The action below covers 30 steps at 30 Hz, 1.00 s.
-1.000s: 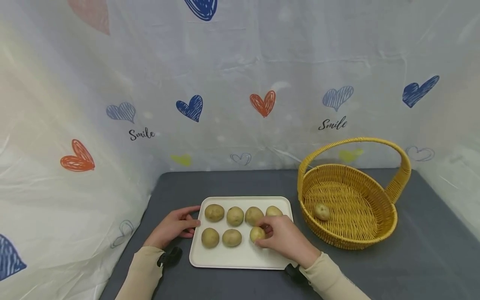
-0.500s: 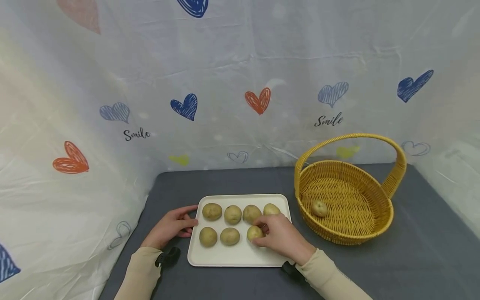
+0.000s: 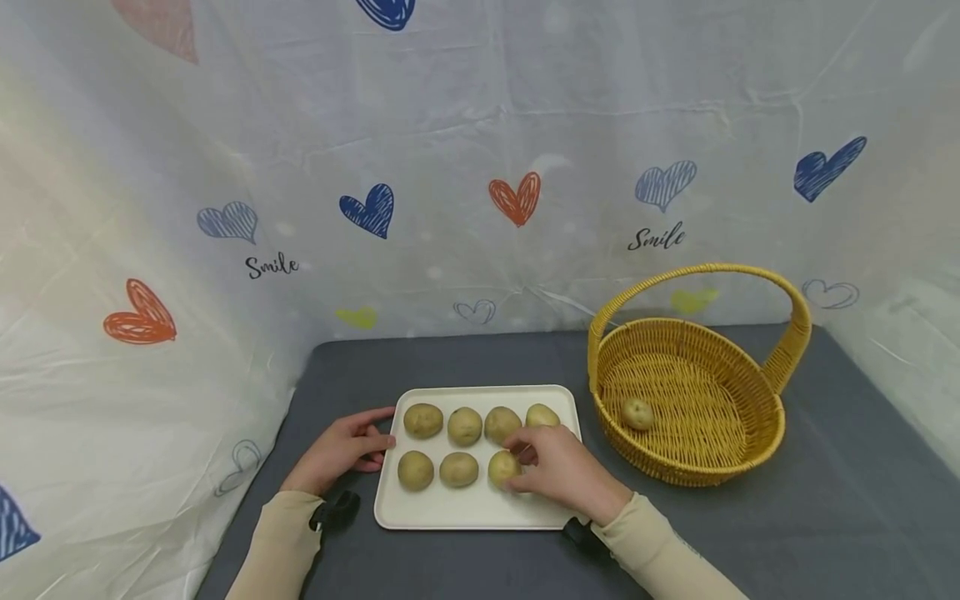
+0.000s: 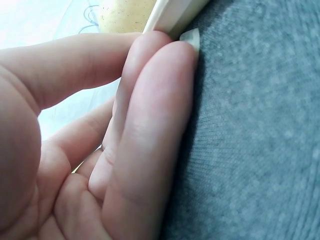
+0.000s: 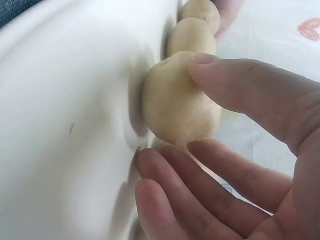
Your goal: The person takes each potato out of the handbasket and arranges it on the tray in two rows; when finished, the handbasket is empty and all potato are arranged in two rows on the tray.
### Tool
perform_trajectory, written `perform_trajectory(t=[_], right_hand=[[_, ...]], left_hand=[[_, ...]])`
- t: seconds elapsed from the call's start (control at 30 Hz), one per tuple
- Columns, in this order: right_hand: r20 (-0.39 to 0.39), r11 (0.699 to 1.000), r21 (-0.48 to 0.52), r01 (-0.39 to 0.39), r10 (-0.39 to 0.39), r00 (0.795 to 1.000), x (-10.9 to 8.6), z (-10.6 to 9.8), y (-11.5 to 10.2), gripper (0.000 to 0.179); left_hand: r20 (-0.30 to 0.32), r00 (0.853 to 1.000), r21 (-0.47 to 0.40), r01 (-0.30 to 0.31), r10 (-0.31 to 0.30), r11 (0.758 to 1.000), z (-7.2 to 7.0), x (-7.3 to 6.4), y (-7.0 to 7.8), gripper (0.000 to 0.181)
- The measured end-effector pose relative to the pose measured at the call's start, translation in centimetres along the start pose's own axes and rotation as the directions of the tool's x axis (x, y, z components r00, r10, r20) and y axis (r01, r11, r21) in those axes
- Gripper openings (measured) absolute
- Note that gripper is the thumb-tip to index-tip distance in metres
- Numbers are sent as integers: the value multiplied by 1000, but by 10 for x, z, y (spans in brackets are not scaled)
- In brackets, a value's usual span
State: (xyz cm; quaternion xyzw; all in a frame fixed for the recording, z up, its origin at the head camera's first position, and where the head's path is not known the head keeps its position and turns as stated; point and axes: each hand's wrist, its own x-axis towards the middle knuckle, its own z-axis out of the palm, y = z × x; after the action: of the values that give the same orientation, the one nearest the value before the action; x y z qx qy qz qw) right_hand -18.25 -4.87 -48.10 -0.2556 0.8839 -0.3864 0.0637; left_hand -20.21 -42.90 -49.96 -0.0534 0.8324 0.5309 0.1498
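Note:
In the head view, my right hand [image 3: 566, 471] is over the right part of a white tray [image 3: 450, 515]. Its thumb and index finger pinch a small, pale potato [image 3: 504, 469] in the near row. The right wrist view has the thumb pressed on this potato [image 5: 177, 102], with the other fingers loosely bent below it. At the tray's left edge, my left hand [image 3: 337, 450] holds the rim. Its thumb and bent fingertips meet the tray edge [image 4: 172, 20] in the left wrist view. Several other potatoes [image 3: 459, 470] lie in two rows on the tray.
A yellow wicker basket [image 3: 693, 475] with a tall handle stands right of the tray. One small potato [image 3: 637, 413] lies inside it. The dark grey tablecloth [image 3: 450, 358] covers the table, and a white curtain [image 3: 435, 125] printed with hearts hangs behind.
The pinched potato has shifted slightly left on the tray, closer to its neighbour, along with my right hand. My left hand keeps its place at the tray. The head view has shifted a little.

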Motion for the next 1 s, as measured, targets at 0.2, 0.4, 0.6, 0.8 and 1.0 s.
perform_trajectory(t=[0.2, 0.4, 0.6, 0.8, 1.0], right_hand=[[10, 1000, 0, -7, 7, 1000, 1, -1, 2, 39], [-7, 1000, -3, -2, 2, 1000, 2, 2, 2, 39], [-11, 1000, 16, -3, 3, 1000, 2, 4, -2, 37], [-17, 999, 28, -23, 24, 1000, 1, 6, -5, 36], [-25, 1000, 16, -17, 17, 1000, 1, 7, -5, 32]], left_hand=[[-3, 1000, 6, 1, -1, 1000, 0, 1, 0, 71], [-5, 1000, 8, 5, -4, 1000, 0, 2, -1, 72], [-1, 1000, 14, -7, 7, 1000, 0, 1, -1, 73], [1, 1000, 16, -10, 10, 1000, 0, 1, -1, 73], [3, 1000, 13, -3, 3, 1000, -1, 2, -1, 73]])
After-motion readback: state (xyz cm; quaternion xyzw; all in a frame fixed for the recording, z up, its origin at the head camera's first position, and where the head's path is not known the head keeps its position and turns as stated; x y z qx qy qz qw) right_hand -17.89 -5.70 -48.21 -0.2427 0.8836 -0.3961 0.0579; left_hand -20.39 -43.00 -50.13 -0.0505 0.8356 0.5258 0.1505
